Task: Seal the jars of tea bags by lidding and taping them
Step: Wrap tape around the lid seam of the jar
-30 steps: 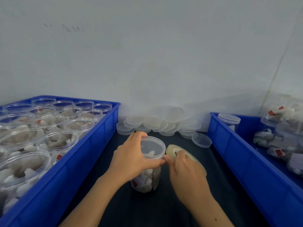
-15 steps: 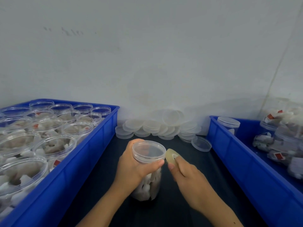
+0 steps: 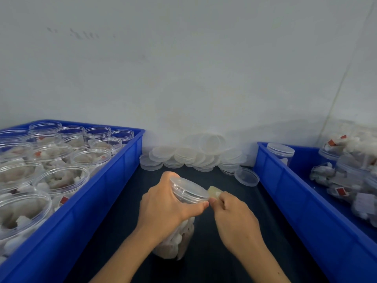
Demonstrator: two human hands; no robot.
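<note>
Packing station, small-scale workshop type. You sit at a dark work surface (image 3: 214, 268) pushed into a bare white wall corner (image 3: 334, 94). To your left: a blue plastic crate (image 3: 85, 201) filled with rows of identical open clear jars (image 3: 61, 178) of tea bags. To your right: a second blue crate (image 3: 302, 205) with lidded jars (image 3: 280, 151) and loose tea bags. Against the wall: bulk stacks of clear lids (image 3: 193, 154). Repeated stock and handling bins mark this as production packing, not a home.

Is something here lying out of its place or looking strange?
One clear lid lies alone on the dark table, apart from the lid pile at the wall. The jar in the left hand is tilted, seemingly on purpose. Nothing looks spilled.
</note>
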